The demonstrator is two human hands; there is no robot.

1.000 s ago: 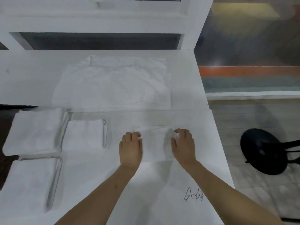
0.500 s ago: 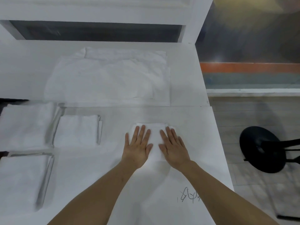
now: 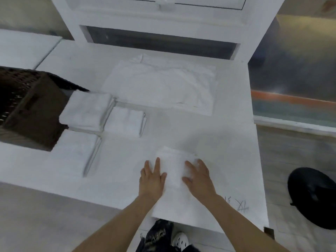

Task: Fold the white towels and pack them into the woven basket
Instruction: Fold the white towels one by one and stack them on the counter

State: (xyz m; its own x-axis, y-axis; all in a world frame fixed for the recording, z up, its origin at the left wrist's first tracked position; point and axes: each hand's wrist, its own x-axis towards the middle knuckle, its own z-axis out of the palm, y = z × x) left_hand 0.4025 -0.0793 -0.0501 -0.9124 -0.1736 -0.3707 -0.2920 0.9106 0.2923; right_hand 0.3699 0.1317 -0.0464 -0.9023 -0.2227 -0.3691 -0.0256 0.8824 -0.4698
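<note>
A small folded white towel [image 3: 174, 165] lies on the white table near its front edge. My left hand [image 3: 151, 177] rests flat at its left side and my right hand [image 3: 199, 174] lies flat on its right part, fingers spread. Three folded white towels sit to the left: one [image 3: 85, 110] beside the basket, a smaller one [image 3: 125, 120] to its right, another [image 3: 76, 151] nearer me. An unfolded white towel [image 3: 160, 84] is spread at the back. The dark woven basket [image 3: 27, 104] stands at the left edge.
The white table [image 3: 227, 142] ends at the right, with floor beyond. A black round stool base [image 3: 312, 197] stands on the floor at the right. A white cabinet [image 3: 163, 24] rises behind the table. Pen marks [image 3: 240, 206] lie near the front right corner.
The view has swung left and the basket has come into sight. My hands have slid apart on the folded towel, the left one moving to its left edge.
</note>
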